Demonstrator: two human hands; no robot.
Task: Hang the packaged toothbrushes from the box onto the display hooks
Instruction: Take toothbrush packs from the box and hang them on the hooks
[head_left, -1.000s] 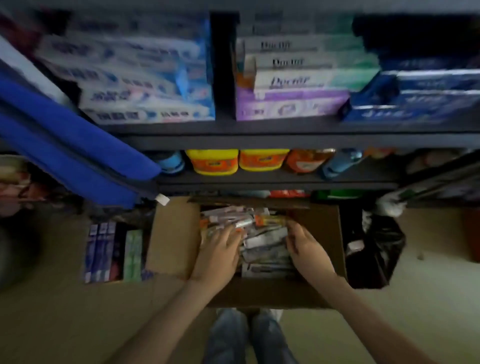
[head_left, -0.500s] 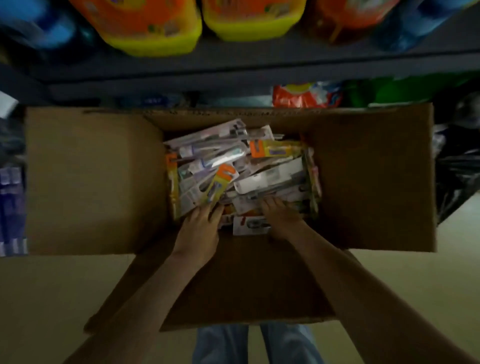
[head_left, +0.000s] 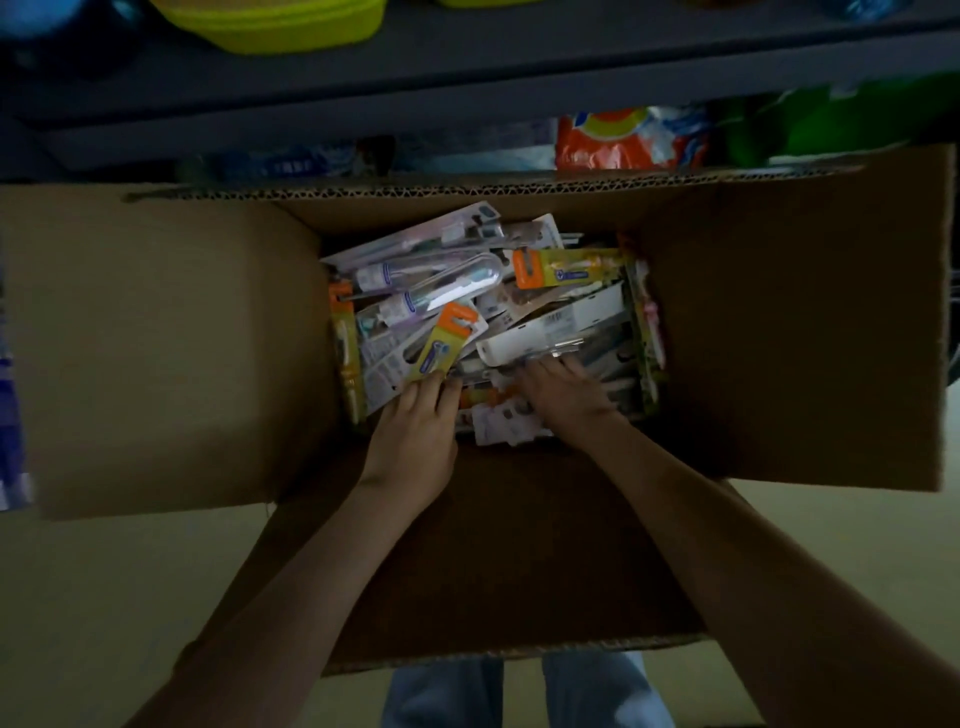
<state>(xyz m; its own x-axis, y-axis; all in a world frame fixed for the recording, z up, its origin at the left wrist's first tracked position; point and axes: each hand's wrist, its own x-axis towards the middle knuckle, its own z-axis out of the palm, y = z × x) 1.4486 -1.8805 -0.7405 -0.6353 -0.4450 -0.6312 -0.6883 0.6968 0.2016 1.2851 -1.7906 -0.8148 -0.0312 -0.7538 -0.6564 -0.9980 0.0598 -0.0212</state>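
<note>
Reaching into the cardboard box (head_left: 467, 193), a person lays the right hand (head_left: 563, 397), fingers spread, on packaged toothbrushes (head_left: 553, 330) heaped by its near wall; the left hand (head_left: 415, 434) touches an orange-yellow pack (head_left: 441, 345), grip unclear. Light, stiff, slippery cards probably lift best pinched near the hang-hole

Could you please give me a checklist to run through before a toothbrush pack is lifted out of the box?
1. Box flaps folded clear: ok; cardboard box stands open.
2. Packs reachable: ok; both hands are in the packaged toothbrushes.
3. Left hand grips the tilted orange-yellow pack: cannot tell; fingertips touch its lower end.
4. Right hand holds a pack: not ok; it rests flat on the pile.
5. Display hooks in sight: not ok; none in view.
</note>
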